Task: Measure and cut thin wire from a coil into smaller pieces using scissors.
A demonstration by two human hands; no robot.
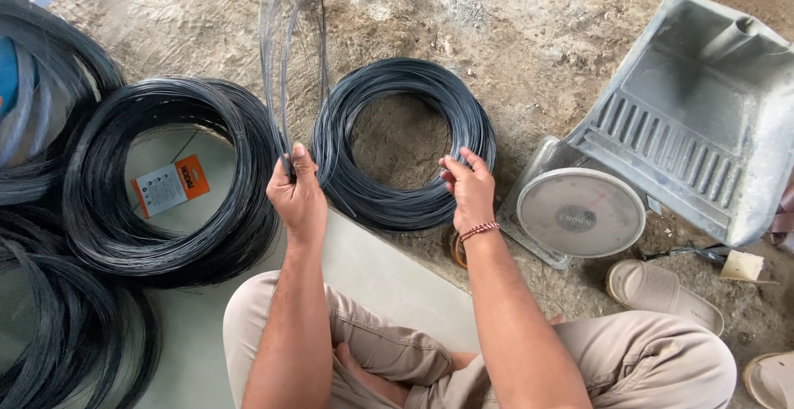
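My left hand (298, 194) grips a few upright loops of thin black wire (285, 62) that rise from it over the dirt floor. These loops blur at the top. Just right of them lies a small flat coil of black wire (403, 144) on the ground. My right hand (470, 187) hovers over that coil's near right edge, fingers spread, holding nothing that I can see; a beaded band circles its wrist. A larger black wire coil (169, 181) lies to the left, with an orange and white tag (169, 184) inside its ring.
More big black coils (50, 326) pile at the far left. A grey weighing scale with a round dial (581, 210) and a metal scoop pan (695, 111) stands at the right. Beige sandals (666, 293) lie near my right knee. I sit cross-legged on a pale sheet (380, 277).
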